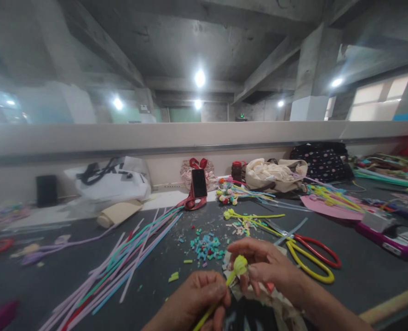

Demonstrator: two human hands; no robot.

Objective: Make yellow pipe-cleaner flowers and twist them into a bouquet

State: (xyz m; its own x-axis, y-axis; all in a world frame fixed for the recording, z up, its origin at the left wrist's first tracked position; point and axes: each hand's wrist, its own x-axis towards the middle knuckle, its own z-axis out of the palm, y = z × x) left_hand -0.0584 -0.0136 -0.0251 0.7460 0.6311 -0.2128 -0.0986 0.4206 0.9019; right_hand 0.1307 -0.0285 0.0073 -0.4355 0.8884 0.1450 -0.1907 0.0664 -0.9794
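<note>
My left hand (pixel 207 294) is closed around the thin stem of a yellow-green pipe-cleaner flower (pixel 240 265), low in the middle of the head view. The flower's rounded, bud-like head points up and away, and its stem runs down past my palm. My right hand (pixel 272 264) curves beside that head with its fingers apart; whether a fingertip touches it I cannot tell. Just beyond lie small cut bits of blue, green and red pipe cleaner (pixel 207 248). To the right of my right hand are scissors (pixel 314 257) with one red and one yellow handle loop.
Long lilac, green and blue pipe cleaners (pixel 121 271) lie at left. A similar yellow flower (pixel 229 214) rests farther back. Behind stand a propped phone (pixel 199 184), a cream cloth bag (pixel 276 174) and a white bag (pixel 114 179). A purple device (pixel 386 239) sits at right.
</note>
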